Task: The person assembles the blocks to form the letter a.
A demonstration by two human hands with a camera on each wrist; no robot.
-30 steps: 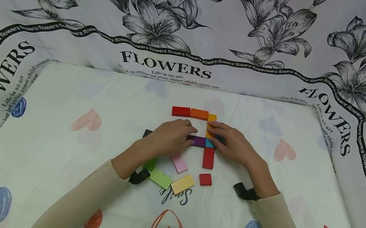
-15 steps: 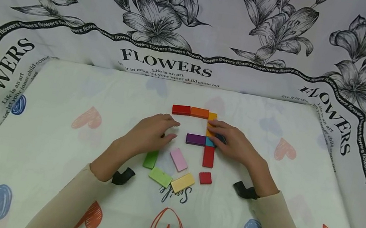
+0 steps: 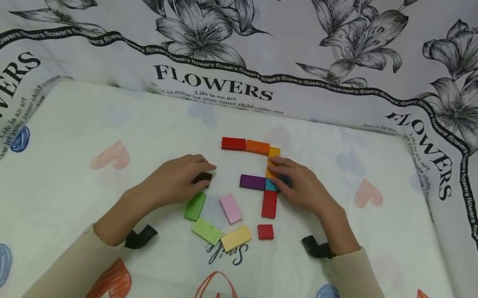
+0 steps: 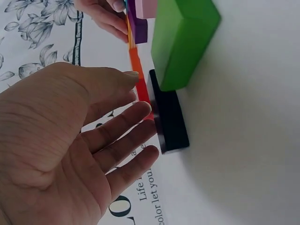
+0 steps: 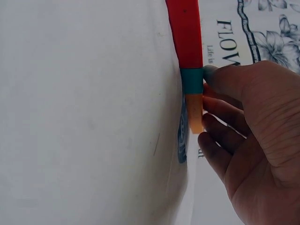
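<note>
My left hand (image 3: 177,176) is over a black block (image 4: 171,117), its fingers extended near the block's side in the left wrist view; nothing is gripped. My right hand (image 3: 306,184) rests against a line of blocks. Its thumb touches beside the teal block (image 5: 192,80), and its fingertips lie along the orange-yellow block (image 5: 194,110). A red block (image 3: 270,204) continues that line towards me. The purple block (image 3: 252,182) lies left of the teal one. At the far end, an orange block (image 3: 257,147) and another red block (image 3: 233,144) form a row.
Nearer me lie a green block (image 3: 194,206), a light green block (image 3: 207,231), a pale yellow block (image 3: 236,238), a pink block (image 3: 231,208) and a small red block (image 3: 265,232). A heart-patterned white cloth (image 3: 55,224) covers the table.
My left hand has drawn back left from beside the purple block to the black block, uncovering the purple and green blocks. My right hand has stayed almost still.
</note>
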